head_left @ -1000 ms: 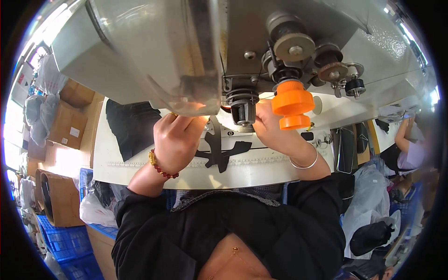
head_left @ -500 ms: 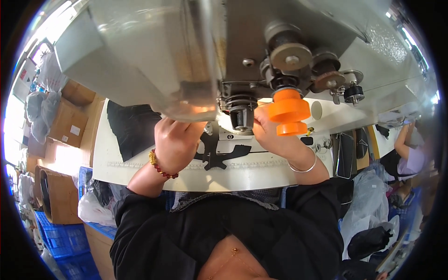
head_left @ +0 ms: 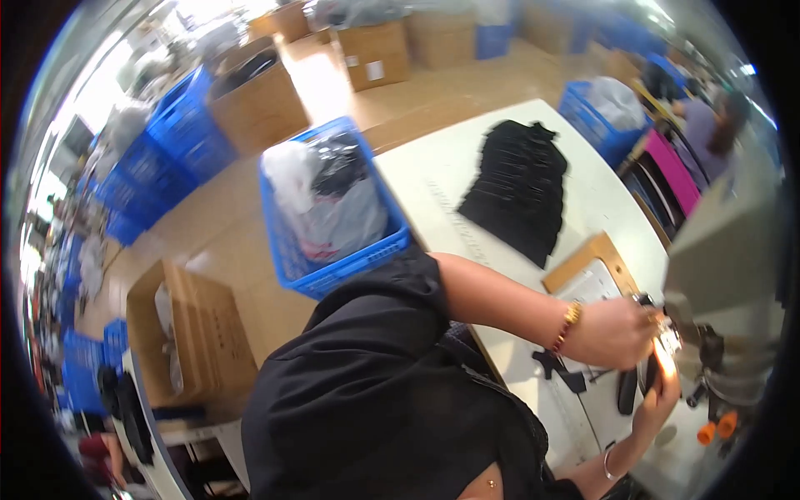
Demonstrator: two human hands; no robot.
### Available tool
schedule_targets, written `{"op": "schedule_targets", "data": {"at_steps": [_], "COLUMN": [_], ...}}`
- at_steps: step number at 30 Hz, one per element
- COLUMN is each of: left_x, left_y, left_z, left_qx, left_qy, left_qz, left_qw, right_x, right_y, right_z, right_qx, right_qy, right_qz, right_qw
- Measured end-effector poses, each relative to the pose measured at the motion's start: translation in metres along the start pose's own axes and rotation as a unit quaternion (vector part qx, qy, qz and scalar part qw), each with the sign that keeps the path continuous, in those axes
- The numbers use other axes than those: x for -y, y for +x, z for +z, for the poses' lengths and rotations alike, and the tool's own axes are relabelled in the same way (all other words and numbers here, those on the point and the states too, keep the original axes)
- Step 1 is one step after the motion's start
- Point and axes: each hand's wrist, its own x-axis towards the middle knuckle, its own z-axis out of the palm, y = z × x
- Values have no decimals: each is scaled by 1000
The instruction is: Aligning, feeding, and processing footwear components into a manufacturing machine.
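At the right side of the view, both hands meet at the lit needle area of a sewing machine (head_left: 725,287). My left hand (head_left: 615,335), with a red and gold bead bracelet at the wrist, is closed with its fingertips at the lamp glow. My right hand (head_left: 660,398), below a silver bangle, has its fingers bent up toward the same spot. What the fingertips pinch is hidden by glare and by the hands. A black cut piece (head_left: 560,372) lies flat on the white table (head_left: 433,196) beneath my left wrist.
Farther along the table lies a spread stack of black pieces (head_left: 521,187). A blue crate (head_left: 392,243) with plastic bags stands against the table's left edge. Cardboard boxes (head_left: 225,321) and more blue crates (head_left: 190,142) stand on the floor. Another person (head_left: 712,133) sits at the far right.
The view has swung to the left, so the hands and machine now appear at the right. Both hands stay at the needle area.
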Motion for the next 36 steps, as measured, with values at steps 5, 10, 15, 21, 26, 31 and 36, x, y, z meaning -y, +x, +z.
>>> {"op": "schedule_targets", "data": {"at_steps": [5,10,15,21,26,31,36], "left_x": [-4,3,-2,10,8,7,7], "left_y": [0,-4,1,1,2,3,4], "left_z": [17,30,17,30,34,15,26], "left_qx": [-20,-24,56,67,89,108,126], "left_qy": [-40,-36,30,17,24,19,9], "left_qz": [-2,-31,-20,-17,-11,-12,-20], "left_qw": [999,999,998,997,996,994,992], "right_x": [-51,-71,-46,-14,11,27,38], "right_y": [-13,46,63,54,34,19,6], "right_z": [-21,9,34,34,26,19,9], "right_qx": [16,50,58,50,26,-3,-36], "right_qy": [-83,-18,-12,-16,-25,-36,-57], "right_qz": [22,-60,-60,-42,-13,18,50], "right_qw": [996,997,996,998,999,999,996]}}
